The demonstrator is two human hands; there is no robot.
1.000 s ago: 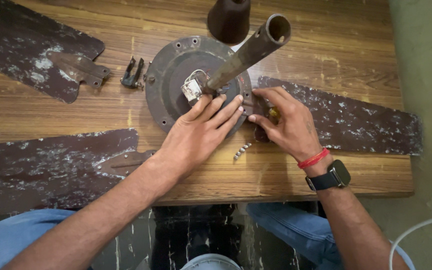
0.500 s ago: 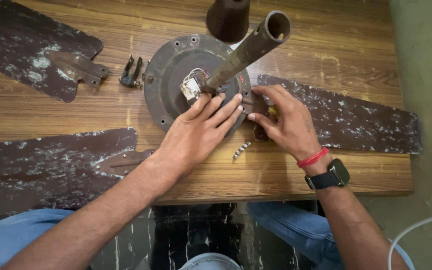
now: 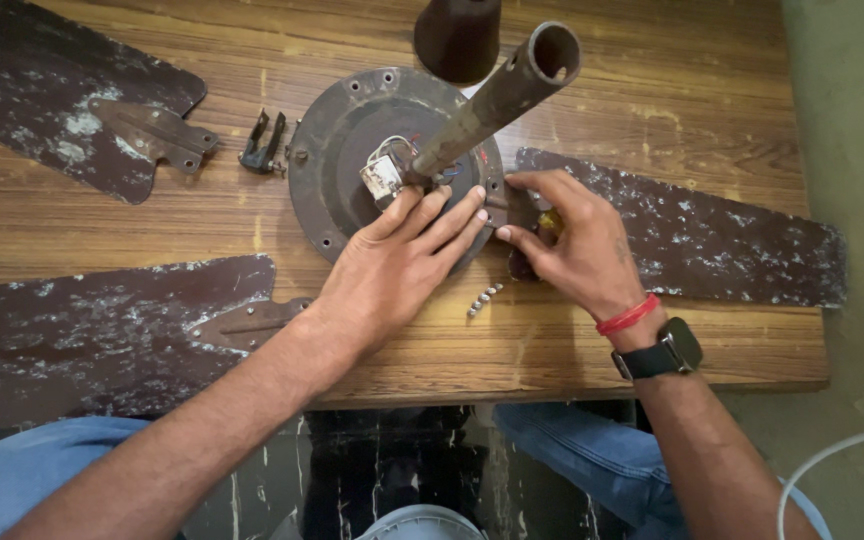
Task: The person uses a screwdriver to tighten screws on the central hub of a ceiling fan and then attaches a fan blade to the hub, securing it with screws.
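Note:
A round dark fan motor (image 3: 337,150) lies on the wooden table (image 3: 202,225), with a rusty pipe rod (image 3: 497,100) rising from its middle and a small white block (image 3: 384,178) with wires at the rod's foot. My left hand (image 3: 397,265) lies flat on the motor's near edge, fingers stretched toward the rod. My right hand (image 3: 577,250) is at the motor's right edge, on the bracket end of a speckled dark fan blade (image 3: 712,240). Its fingers are closed around a small yellow-handled tool (image 3: 549,218), which is mostly hidden.
Loose screws (image 3: 484,298) lie on the table between my hands. A second blade (image 3: 42,90) lies at the far left and a third (image 3: 82,330) at the near left. A small black bracket (image 3: 262,150) sits left of the motor; a dark cone cover (image 3: 457,35) stands behind it.
Both hands stay in the same places on the motor and the blade bracket. Only the view has shifted slightly.

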